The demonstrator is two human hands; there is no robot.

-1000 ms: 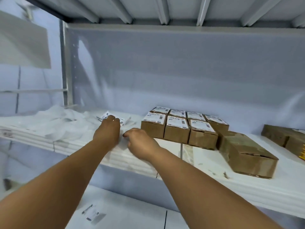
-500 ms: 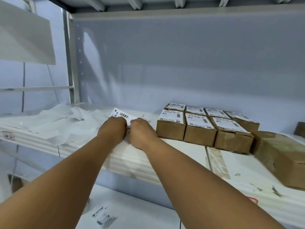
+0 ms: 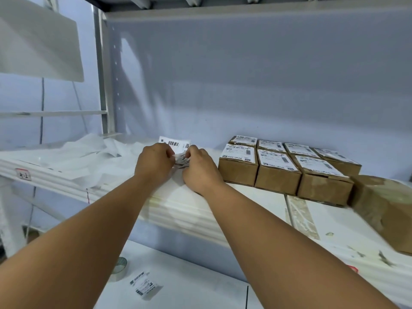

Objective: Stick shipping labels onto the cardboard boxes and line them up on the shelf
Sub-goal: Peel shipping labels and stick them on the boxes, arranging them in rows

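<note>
A shipping label is pinched at its lower edge by the left grip and the right grip, just above the shelf, left of the labelled boxes. Thin, limp and likely tacky, it is best taken by corners so no crease is set. Room is hemmed by loose paper at left and a bare box at right; the front lip lies close.

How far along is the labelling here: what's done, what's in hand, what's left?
Done: seven small boxes sit labelled in two rows on the shelf. In hand: the left hand and right hand pinch a label between them, apparently peeling it. Left: the larger box at right shows no label on its visible faces, and a loose label lies on the lower surface.
</note>
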